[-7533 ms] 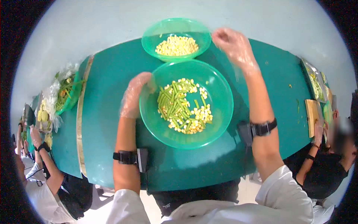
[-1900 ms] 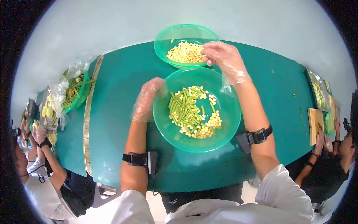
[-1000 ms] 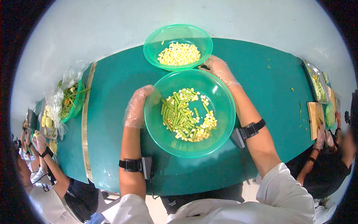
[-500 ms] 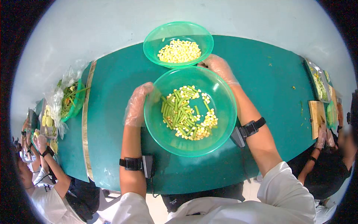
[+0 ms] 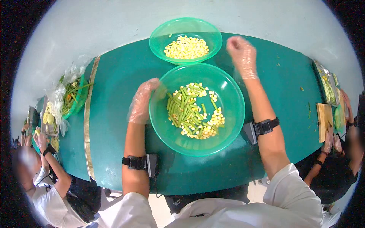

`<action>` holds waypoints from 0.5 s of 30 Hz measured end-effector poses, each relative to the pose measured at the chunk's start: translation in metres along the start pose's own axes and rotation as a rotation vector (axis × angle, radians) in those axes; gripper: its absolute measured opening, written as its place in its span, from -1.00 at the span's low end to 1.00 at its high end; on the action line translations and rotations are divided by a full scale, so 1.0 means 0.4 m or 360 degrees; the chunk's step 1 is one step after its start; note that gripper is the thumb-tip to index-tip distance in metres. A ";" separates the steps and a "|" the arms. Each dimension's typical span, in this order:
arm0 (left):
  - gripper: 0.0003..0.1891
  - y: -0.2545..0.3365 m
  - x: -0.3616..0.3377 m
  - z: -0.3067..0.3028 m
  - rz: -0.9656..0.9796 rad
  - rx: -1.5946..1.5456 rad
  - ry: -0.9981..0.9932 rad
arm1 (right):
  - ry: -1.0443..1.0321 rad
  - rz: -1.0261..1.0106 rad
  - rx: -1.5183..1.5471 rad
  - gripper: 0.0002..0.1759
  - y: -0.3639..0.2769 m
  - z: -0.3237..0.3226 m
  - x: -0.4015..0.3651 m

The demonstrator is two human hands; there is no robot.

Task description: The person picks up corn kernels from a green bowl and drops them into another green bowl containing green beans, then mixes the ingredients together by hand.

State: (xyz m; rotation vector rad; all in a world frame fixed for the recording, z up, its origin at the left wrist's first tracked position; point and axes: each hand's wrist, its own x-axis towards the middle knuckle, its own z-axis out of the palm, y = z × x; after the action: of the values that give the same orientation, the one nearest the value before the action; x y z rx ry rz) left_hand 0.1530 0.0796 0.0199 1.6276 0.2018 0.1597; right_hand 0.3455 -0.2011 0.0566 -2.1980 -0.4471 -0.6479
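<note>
A green bowl (image 5: 232, 125) with cut green stalks (image 5: 184, 108) and pale yellow kernels (image 5: 209, 131) stands in front of me. On its left rim rests my left hand (image 5: 142, 100), in a clear plastic glove, closed on the edge. My right hand (image 5: 242, 55), gloved too, is raised off the bowls to the right of the far one; its fingers are curled, and whether they hold anything is too blurred to tell. Behind the near bowl, touching it, a second green bowl (image 5: 159, 41) contains only yellow kernels (image 5: 186, 47).
At the left, a green basket (image 5: 80, 97) of leafy scraps and plastic bags stands near a co-worker's gloved hands (image 5: 41, 140). A wooden board (image 5: 324, 117), a tray (image 5: 326, 83) and another person's hands (image 5: 329, 140) are at the right. Scraps lie on the green table (image 5: 281, 121).
My right hand has left the place where the two bowls meet and moved up and to the right. My left hand stays at the rim.
</note>
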 end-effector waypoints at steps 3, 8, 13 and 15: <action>-0.63 0.010 0.001 0.016 -0.0148 -0.0246 0.0034 | 0.0114 -0.0182 0.0218 -0.78 -0.067 -0.038 0.025; -0.63 0.007 0.010 0.011 -0.0036 -0.0162 -0.0086 | -0.0277 -0.0562 0.0087 -0.78 -0.133 -0.068 0.007; -0.64 0.038 -0.007 0.029 -0.0050 -0.0196 -0.0009 | -0.1317 -0.0698 -0.0002 -0.81 -0.241 -0.109 -0.046; -0.64 0.038 -0.005 0.029 -0.0073 -0.0231 -0.0020 | -0.1473 -0.0727 -0.0159 -0.82 -0.245 -0.071 -0.090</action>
State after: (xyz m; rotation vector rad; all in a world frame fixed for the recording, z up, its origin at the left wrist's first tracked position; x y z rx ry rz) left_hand 0.1543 0.0671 0.0343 1.4785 0.2130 0.1265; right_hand 0.2582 -0.1651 0.1095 -2.4066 -1.4337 0.1911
